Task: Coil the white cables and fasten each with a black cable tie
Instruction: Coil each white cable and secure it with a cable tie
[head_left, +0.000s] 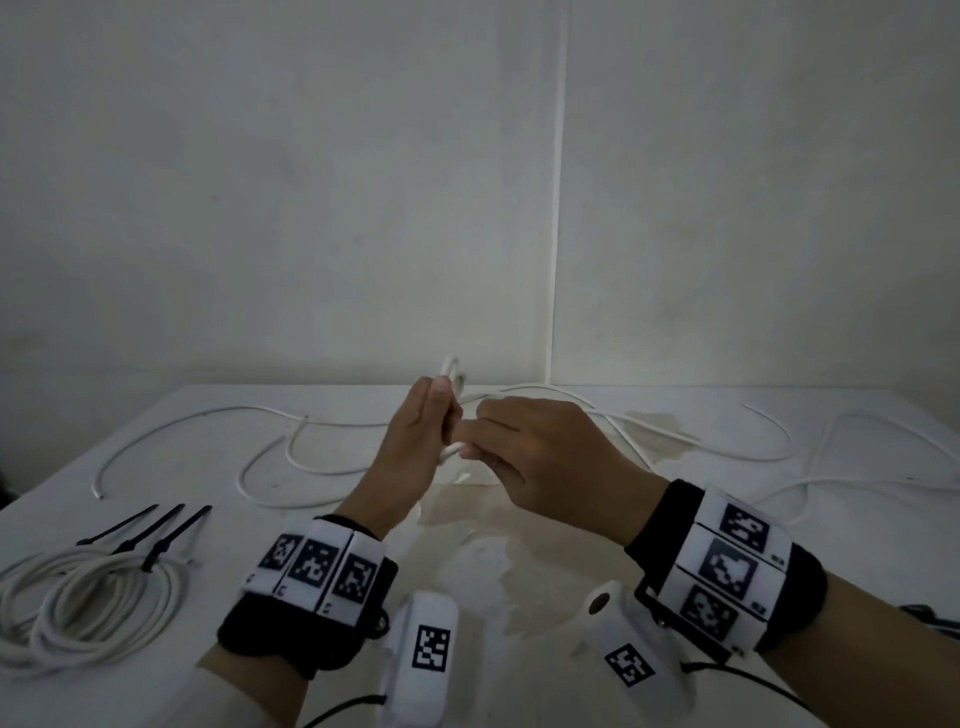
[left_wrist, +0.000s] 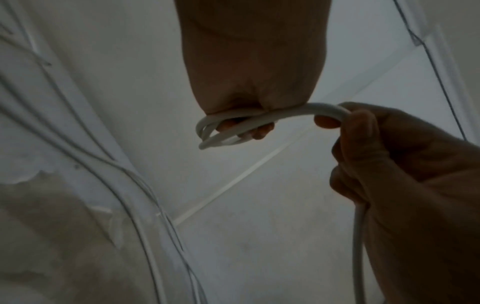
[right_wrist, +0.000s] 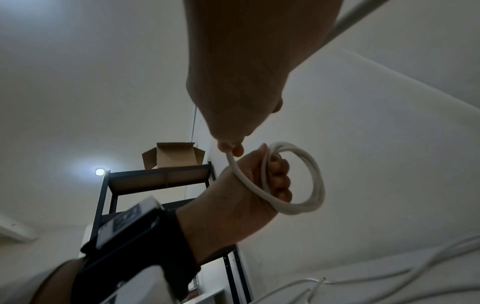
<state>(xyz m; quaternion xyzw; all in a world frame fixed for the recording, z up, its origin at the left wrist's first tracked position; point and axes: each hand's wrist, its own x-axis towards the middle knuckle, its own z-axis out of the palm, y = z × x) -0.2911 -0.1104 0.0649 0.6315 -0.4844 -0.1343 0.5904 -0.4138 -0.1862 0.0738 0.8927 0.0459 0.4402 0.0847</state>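
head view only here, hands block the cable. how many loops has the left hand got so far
Observer: The right wrist view shows the coil in the left hand with about two or three loops, fingers curled through it.
Operator: what's the right hand doing
Observer: The right hand pinches the cable just beside the coil, feeding the next loop.
Operator: anything behind me
Observer: A dark metal shelf with an open cardboard box on top.

A bare storeroom or workroom: plain white walls (head_left: 311, 182), white table (head_left: 519, 571), dark metal shelving (right_wrist: 161, 181) holding 1 open cardboard box (right_wrist: 172, 155).
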